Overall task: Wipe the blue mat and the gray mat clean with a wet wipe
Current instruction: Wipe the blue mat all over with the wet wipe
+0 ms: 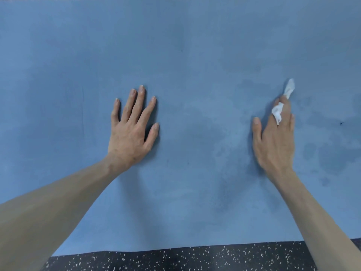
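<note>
Partly wet wipe (281,106) beyond right hand (275,141) grip

view: one head-worn wide-angle camera
facing: forward and steeply down onto the blue mat (175,45)
nearness: close, both forearms reach in from the bottom edge
edges: speckled floor (175,261) along the bottom

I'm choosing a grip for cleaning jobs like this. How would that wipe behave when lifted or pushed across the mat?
Probably floppy: the wipe bunches and twists between the fingers of the right hand, with a tail sticking out past them. Likely very light, since it is thin. Dark damp patches on the mat suggest it is wet, so it may drag and crumple.
</note>
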